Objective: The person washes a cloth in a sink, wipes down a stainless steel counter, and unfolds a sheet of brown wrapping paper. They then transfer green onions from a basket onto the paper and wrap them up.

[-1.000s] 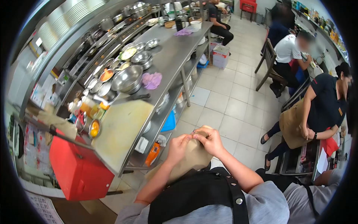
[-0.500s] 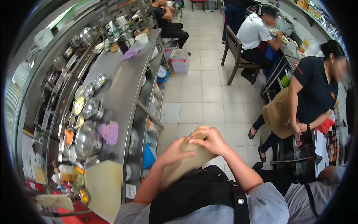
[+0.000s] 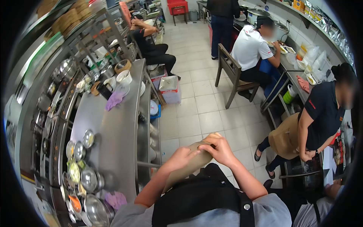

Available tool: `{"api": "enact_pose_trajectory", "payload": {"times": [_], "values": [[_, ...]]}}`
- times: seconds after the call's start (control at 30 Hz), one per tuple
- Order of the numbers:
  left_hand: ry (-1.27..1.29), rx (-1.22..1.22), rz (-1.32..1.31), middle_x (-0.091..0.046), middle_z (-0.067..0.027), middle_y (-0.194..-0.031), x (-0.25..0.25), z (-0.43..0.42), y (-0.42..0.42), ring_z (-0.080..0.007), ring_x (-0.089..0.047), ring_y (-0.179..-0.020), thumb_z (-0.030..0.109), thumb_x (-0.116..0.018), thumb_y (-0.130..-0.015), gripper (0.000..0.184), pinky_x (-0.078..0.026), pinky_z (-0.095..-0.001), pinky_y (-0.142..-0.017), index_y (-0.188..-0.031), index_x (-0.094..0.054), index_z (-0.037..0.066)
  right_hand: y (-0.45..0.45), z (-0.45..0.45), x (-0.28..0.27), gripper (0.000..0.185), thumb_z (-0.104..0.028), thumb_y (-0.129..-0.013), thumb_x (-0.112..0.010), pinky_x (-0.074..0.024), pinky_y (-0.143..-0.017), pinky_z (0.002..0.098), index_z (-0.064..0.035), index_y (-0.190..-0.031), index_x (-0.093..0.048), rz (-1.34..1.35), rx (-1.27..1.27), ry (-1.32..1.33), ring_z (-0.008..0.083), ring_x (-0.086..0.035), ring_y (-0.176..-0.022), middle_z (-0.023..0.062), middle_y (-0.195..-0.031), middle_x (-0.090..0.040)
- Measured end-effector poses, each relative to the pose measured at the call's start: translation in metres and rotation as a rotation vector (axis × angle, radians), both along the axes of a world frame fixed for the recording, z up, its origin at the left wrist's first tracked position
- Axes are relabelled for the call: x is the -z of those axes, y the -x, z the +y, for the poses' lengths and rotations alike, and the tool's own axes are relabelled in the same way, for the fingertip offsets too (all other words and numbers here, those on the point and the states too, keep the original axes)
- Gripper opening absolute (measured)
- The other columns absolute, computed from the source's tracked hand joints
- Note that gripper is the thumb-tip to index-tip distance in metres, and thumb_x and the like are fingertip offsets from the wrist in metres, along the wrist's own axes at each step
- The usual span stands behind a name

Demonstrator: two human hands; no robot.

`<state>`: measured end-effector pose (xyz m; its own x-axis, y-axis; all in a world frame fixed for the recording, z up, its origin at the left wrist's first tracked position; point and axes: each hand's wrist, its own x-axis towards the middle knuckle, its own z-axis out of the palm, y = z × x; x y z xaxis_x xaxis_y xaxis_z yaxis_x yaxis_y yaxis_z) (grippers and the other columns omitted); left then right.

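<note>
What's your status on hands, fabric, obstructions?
Right hand pinching tan fabric at upper edge. Left hand touching it alongside. Fabric held before black bib. Nothing visibly blocking either hand.

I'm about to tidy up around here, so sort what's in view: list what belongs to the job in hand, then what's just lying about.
Job in hand:
- tan cloth, pinched by the right hand, with the left hand on it

Lying about, on the metal counter:
- metal bowls
- two purple cloths
- white tub
</note>
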<state>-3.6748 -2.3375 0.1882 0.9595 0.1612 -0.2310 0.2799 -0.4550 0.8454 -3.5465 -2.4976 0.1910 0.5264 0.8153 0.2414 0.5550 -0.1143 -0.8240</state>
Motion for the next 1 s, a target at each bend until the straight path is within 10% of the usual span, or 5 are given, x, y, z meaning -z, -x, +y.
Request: {"api": "enact_pose_trajectory", "payload": {"times": [0.1, 0.6, 0.87, 1.0], "values": [[-0.071, 0.047, -0.197, -0.056, -0.0245, -0.071, 0.028, 0.028, -0.050, -0.0329, -0.052, -0.057, 0.038, -0.059, -0.093, 0.049, -0.039, -0.0430, -0.055, -0.075, -0.058, -0.007, -0.042, 0.030, 0.017, 0.013, -0.014, -0.082, -0.068, -0.0416, -0.070, 0.0330, -0.0026, -0.088, -0.069, 0.196, 0.084, -0.081, 0.0215, -0.050, -0.075, 0.0077, -0.075, -0.059], [0.564, -0.210, -0.292, -0.061, 0.0045, -0.082, 0.024, 0.224, -0.336, -0.0048, -0.052, -0.073, 0.029, -0.057, -0.097, 0.028, -0.044, -0.0259, -0.065, -0.092, -0.064, 0.002, -0.345, 0.258, 0.001, 0.012, -0.010, -0.082, -0.065, -0.0401, -0.073, 0.0313, -0.0005, -0.088, -0.068, 0.347, -0.070, -0.302, 0.0209, -0.049, -0.078, 0.0077, -0.075, -0.055], [-0.141, -0.260, -0.146, -0.060, -0.0214, -0.070, 0.022, 0.317, -0.451, -0.0319, -0.056, -0.060, 0.024, -0.060, -0.091, 0.032, -0.043, -0.0404, -0.058, -0.077, -0.061, -0.005, -0.504, 0.324, -0.019, 0.028, -0.018, -0.079, -0.077, -0.0469, -0.068, 0.0284, -0.0013, -0.099, -0.067, 0.450, -0.370, 0.198, 0.0082, -0.057, -0.078, 0.0042, -0.089, -0.067], [-0.375, -0.115, -0.339, -0.056, -0.0251, -0.066, 0.031, 0.354, -0.528, -0.0420, -0.052, -0.062, 0.031, -0.059, -0.091, 0.043, -0.042, -0.0453, -0.057, -0.068, -0.060, -0.005, -0.567, 0.367, 0.011, 0.018, -0.017, -0.078, -0.072, -0.0479, -0.073, 0.0341, -0.0053, -0.092, -0.070, 0.099, -0.209, 0.205, 0.0229, -0.060, -0.081, 0.0084, -0.083, -0.067]]}}
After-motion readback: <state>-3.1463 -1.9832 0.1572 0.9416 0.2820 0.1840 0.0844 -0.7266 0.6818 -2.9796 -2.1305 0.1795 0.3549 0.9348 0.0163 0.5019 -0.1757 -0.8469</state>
